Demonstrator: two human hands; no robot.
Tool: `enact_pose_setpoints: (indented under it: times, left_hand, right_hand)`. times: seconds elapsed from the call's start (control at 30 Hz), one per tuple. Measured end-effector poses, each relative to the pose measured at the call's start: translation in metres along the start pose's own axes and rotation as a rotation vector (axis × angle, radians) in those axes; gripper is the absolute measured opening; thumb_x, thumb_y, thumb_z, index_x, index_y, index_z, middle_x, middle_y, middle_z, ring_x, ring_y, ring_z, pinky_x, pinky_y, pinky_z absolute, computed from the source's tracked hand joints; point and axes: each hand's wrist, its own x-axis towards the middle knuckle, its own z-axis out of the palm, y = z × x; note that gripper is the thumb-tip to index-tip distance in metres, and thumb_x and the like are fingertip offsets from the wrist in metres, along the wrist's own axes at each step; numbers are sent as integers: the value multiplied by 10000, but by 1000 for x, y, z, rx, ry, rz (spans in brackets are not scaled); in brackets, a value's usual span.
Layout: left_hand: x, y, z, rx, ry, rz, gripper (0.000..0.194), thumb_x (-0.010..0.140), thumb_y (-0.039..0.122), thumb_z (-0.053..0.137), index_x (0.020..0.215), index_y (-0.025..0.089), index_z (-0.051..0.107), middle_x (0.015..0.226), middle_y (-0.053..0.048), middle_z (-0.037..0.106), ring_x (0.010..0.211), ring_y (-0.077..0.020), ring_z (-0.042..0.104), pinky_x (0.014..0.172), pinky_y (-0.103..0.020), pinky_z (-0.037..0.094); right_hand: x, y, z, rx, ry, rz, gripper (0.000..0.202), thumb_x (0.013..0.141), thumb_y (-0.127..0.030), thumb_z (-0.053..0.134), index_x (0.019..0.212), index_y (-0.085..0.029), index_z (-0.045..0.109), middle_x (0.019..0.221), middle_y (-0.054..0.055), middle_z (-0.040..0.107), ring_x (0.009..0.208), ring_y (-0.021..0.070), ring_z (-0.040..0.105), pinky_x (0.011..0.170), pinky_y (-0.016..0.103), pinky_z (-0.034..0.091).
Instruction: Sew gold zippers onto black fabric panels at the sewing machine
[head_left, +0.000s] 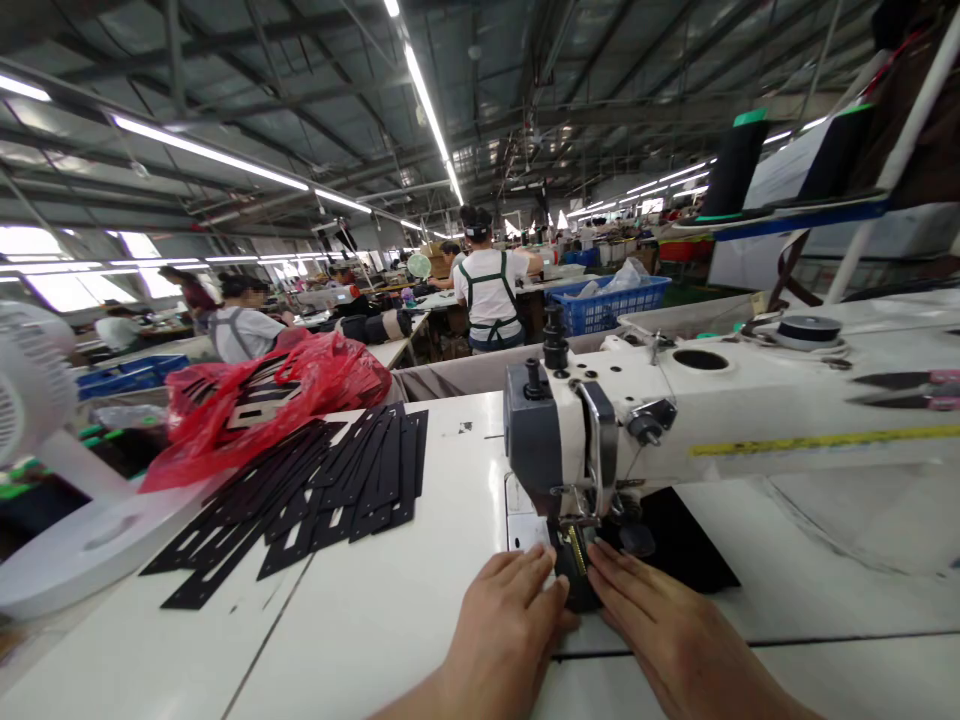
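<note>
A black fabric piece (686, 540) lies on the machine bed, with a gold-toothed zipper (577, 550) running along it near the needle. Above it stands the white and grey head of a sewing machine (532, 430); its needle area is partly hidden by metal parts. My left hand (514, 620) is at the fabric's near left edge, fingers bent and thumb close to the index finger, seemingly gripping the edge. Just right of the zipper, my right hand (667, 620) rests with its fingers stretched flat on the fabric, pressing it down.
Flat black cut pieces (375, 470) with slots lie fanned out on the white table (375, 620). Behind them is a red plastic bag (330, 370); a white fan (45, 480) stands far left. Scissors (915, 390) lie on the machine arm. A co-worker (487, 290) sits ahead near a blue basket (607, 305).
</note>
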Motion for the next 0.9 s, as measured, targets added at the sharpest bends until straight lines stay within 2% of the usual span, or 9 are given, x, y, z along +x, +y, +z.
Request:
enact_pose_setpoints:
  times: [0.1,0.3,0.47,0.63,0.9]
  left_hand:
    - [2,-1,0,1,-9,30,229,946,218,407,914,155,624,920,-84,686,894,-203,659,905,-429,488]
    - [9,-4,-3,13,-39,57,219,938,178,415,897,140,627,889,-78,683,872,-180,656,947,-433,457]
    - [10,-9,-3,27,-87,55,222,947,215,425,909,149,634,925,-79,678,902,-184,646,939,-421,457]
    - [13,-17,3,16,-70,29,246,958,261,417,896,158,631,920,-67,677,923,-183,639,910,-391,464]
    - [14,-22,9,-14,-71,-8,209,939,249,461,821,159,609,932,-51,670,909,-179,629,879,-370,453]
  right_hand:
    - [-3,1,4,-20,-23,-2,419,813,7,343,1067,-107,657,1115,121,644,1023,195,616,855,313,534]
    - [6,-1,0,-61,-41,-28,396,831,26,323,1003,-53,671,1065,145,661,972,213,639,825,324,551]
    - [14,1,-2,-89,-35,-25,415,838,29,290,968,-46,677,1018,137,680,915,203,659,802,297,560]
    - [17,7,2,-85,-31,-2,451,819,50,273,983,-83,671,999,115,690,907,178,661,768,253,564]
    - [24,12,5,-82,-20,37,447,854,28,238,951,-119,649,844,81,712,741,159,680,671,248,569]
